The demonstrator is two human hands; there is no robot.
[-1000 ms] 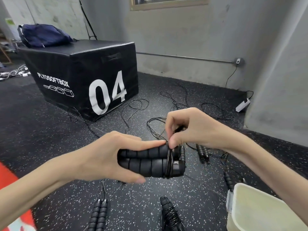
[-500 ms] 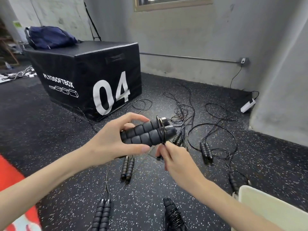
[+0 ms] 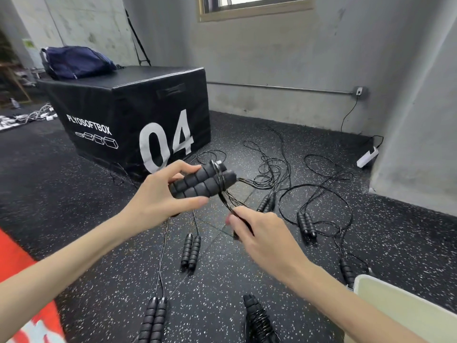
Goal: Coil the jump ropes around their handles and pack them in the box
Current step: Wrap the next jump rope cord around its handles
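My left hand [image 3: 158, 201] grips a pair of black foam jump rope handles [image 3: 200, 184] held side by side, tips pointing up and right. A few turns of thin black rope [image 3: 218, 174] circle the handles near their tips. My right hand [image 3: 262, 238] is below and right of the handles and pinches the rope, which runs taut from the coil down to its fingers. The pale box [image 3: 400, 310] sits at the lower right corner, mostly cut off by the frame edge.
Several other jump ropes lie on the speckled black floor: handle pairs [image 3: 190, 251], [image 3: 306, 224], [image 3: 153, 320], a coiled one [image 3: 257, 320], and tangled rope [image 3: 269, 169]. A black plyo box [image 3: 138, 115] with a blue bag [image 3: 74, 61] stands behind. A red mat [image 3: 14, 263] lies at the left.
My right hand went from above the handle tips down around to below them, carrying the rope round the handles. The left hand raised and tilted the handles upward.
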